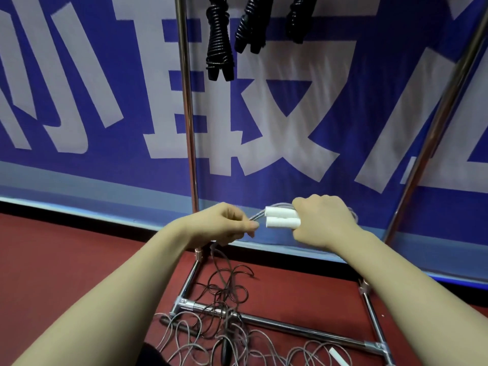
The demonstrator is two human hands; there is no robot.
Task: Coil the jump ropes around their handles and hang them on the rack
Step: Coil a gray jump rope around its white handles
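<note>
I see the two white handles [282,218] side by side, gripped together at one end by my right hand [323,224]. The grey rope [257,215] comes off their free ends into my left hand [224,223], which pinches it between thumb and fingers. Below that hand it drops to a tangle of loose ropes [224,310] on the red floor [79,260], lying across the chrome rack [188,114] base. Any turns under my right palm are hidden, I think. Black coiled jump ropes [219,43] hang at the top, before a blue banner [264,180].
</note>
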